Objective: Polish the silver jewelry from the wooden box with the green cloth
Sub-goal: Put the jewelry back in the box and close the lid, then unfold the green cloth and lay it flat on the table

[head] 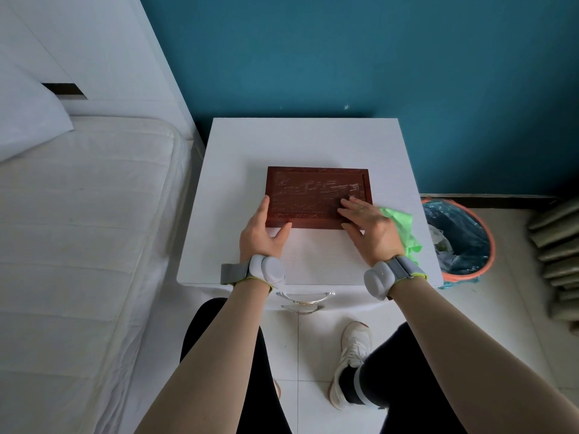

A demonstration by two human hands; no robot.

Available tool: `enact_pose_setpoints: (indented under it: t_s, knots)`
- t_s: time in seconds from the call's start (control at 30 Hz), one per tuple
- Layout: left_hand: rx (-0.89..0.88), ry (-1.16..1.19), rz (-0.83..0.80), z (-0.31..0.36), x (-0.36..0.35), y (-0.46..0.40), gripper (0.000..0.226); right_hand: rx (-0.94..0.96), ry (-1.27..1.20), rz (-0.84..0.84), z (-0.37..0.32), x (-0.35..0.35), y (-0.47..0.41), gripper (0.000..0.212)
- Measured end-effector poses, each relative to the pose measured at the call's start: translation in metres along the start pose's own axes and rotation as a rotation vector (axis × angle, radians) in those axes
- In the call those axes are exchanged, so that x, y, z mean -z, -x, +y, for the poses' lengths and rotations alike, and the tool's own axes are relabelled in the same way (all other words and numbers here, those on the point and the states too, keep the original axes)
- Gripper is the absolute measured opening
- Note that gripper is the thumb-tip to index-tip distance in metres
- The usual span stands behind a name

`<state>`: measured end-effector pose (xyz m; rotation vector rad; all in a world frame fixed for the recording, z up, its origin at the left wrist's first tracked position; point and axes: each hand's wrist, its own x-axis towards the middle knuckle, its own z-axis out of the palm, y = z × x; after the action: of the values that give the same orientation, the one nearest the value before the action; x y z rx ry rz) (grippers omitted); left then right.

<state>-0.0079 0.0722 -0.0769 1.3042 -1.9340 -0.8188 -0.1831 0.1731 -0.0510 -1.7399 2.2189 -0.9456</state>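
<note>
The straight fingers of the person's right hand (366, 222) lay flat on the carved lid of the closed, rectangular reddish-brown wooden box (316, 191), near its right front corner, gripping nothing. The left hand (264, 230) bracketed the box's left front corner, fingers extended along the side and thumb against the front edge, touching rather than clasping it. Both wrists carried grey strapped sensor bands.

The box sat near the middle of a white bedside cabinet (300, 142), set against a teal wall. A crumpled bright green cloth (402, 228) lay on the cabinet top just right of the box, partly hidden behind the right hand and close to the cabinet's right edge. No silver jewelry was visible; it was presumably inside the shut box.

An orange-rimmed waste bin with a blue liner (463, 239) stood on the floor directly beside that edge, and a white mattress (87, 214) lay to the left.

The task appeared barely begun, with the lid yet to be lifted. A careless sweep of the right hand could knock the cloth over the edge towards the bin, and an abrupt opening could tip small pieces out onto the tiled floor.
</note>
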Motion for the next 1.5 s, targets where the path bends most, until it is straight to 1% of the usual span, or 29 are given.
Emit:
enact_pose_setpoints:
  t_s: [0.1,0.2,0.27,0.37,0.43,0.53,0.57,0.6,0.77,0.83,0.93,1.0,1.03,1.1,1.13,1.23,1.27,1.33,1.43,1.5]
  knots:
    - [0.019,0.012,-0.028,0.000,0.001,0.000,0.066,-0.025,-0.026,0.007,-0.002,0.004,0.002,0.027]
    - [0.045,0.047,-0.072,0.004,0.003,0.004,0.067,-0.062,-0.001,0.140,0.002,0.014,0.011,0.031]
    - [0.050,0.054,-0.076,0.006,0.005,0.009,0.064,-0.098,0.033,0.219,0.008,0.022,0.020,0.039]
    - [0.053,0.052,-0.032,0.009,0.006,0.017,0.059,-0.170,0.077,0.261,0.017,0.034,0.035,0.052]
    - [0.064,0.046,-0.033,0.011,0.006,0.022,0.056,-0.244,0.111,0.237,0.023,0.039,0.046,0.055]
    - [0.072,0.007,-0.056,0.014,0.006,0.026,0.052,-0.394,0.109,0.041,0.033,0.039,0.058,0.057]
    - [0.073,0.000,-0.059,0.015,0.006,0.026,0.051,-0.427,0.095,-0.010,0.035,0.038,0.062,0.054]
    - [0.074,-0.003,-0.065,0.016,0.007,0.026,0.051,-0.441,0.084,-0.027,0.036,0.038,0.065,0.049]
    - [0.083,-0.062,-0.145,0.018,0.012,0.032,0.055,-0.465,0.089,0.072,0.033,0.039,0.070,0.026]
    - [0.091,-0.074,-0.133,0.020,0.013,0.034,0.056,-0.456,0.085,0.104,0.030,0.040,0.070,0.019]
    - [0.014,-0.095,-0.045,0.030,0.014,0.040,0.047,-0.404,0.059,0.158,0.018,0.045,0.068,0.013]
    - [-0.065,-0.067,-0.004,0.040,0.012,0.045,0.035,-0.360,-0.017,0.153,0.008,0.050,0.065,0.012]
    - [-0.103,-0.034,-0.009,0.047,0.011,0.048,0.029,-0.353,-0.075,0.138,0.002,0.053,0.064,0.012]
    - [-0.152,0.023,-0.084,0.058,0.009,0.054,0.017,-0.377,-0.174,0.088,-0.010,0.060,0.059,0.011]
    - [-0.147,0.052,-0.159,0.062,0.007,0.057,0.015,-0.393,-0.206,0.069,-0.015,0.063,0.057,0.011]
    - [-0.039,0.128,-0.461,0.069,0.003,0.066,0.025,-0.439,-0.324,0.033,-0.031,0.070,0.052,0.011]
    - [-0.016,0.132,-0.514,0.069,0.004,0.068,0.027,-0.440,-0.365,0.027,-0.035,0.073,0.050,0.009]
    - [0.008,0.184,-0.528,0.067,0.007,0.069,0.029,-0.414,-0.402,0.020,-0.043,0.077,0.049,0.008]
    - [0.069,0.337,-0.503,0.069,0.020,0.072,0.042,-0.394,-0.415,0.017,-0.053,0.080,0.050,0.010]
    - [0.108,0.353,-0.562,0.073,0.024,0.076,0.049,-0.403,-0.425,0.016,-0.057,0.079,0.051,0.012]
